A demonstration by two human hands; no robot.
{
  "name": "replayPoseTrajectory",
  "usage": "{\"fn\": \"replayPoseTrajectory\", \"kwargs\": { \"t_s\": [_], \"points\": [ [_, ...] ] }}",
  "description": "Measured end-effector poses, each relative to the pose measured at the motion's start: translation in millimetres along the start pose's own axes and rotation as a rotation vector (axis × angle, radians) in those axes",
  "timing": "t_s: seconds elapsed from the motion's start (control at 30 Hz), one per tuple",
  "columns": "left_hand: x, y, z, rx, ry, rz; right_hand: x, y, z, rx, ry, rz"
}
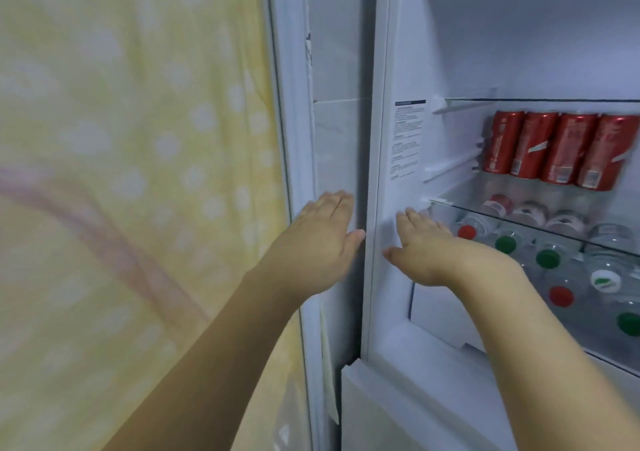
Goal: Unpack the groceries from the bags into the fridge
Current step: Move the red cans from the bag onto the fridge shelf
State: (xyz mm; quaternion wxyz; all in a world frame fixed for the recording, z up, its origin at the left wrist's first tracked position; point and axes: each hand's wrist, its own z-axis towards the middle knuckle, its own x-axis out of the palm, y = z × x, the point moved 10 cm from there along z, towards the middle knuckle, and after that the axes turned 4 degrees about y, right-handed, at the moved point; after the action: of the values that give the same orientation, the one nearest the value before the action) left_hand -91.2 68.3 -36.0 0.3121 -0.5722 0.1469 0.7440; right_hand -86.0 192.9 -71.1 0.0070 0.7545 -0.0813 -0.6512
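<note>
Here, fridge (388, 173) between both hands.

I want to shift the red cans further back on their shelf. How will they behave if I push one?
The red cans stand upright and close together in a row, so pushing one would probably nudge its neighbours. They are tall and narrow, so a high push might tip one; low is safer. The glass shelf looks smooth, so they should slide easily.

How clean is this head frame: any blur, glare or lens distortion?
Head view: yellow dotted curtain is softly blurred; white fridge frame bows from wide-angle distortion; red soda cans stay fairly sharp; lighting is even, without harsh glare.
</note>
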Motion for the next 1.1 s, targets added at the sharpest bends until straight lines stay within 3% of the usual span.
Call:
{"fn": "replayPoseTrajectory", "kwargs": {
  "t_s": [0.53,1.1],
  "points": [
    [-97,89,-200,-0.447,-0.067,0.227,29,213,-72,-0.451,0.050,-0.059],
    [-176,129,-442,-0.908,-0.081,0.355,77,414,-225,-0.902,0.102,-0.085]
  ]
}}
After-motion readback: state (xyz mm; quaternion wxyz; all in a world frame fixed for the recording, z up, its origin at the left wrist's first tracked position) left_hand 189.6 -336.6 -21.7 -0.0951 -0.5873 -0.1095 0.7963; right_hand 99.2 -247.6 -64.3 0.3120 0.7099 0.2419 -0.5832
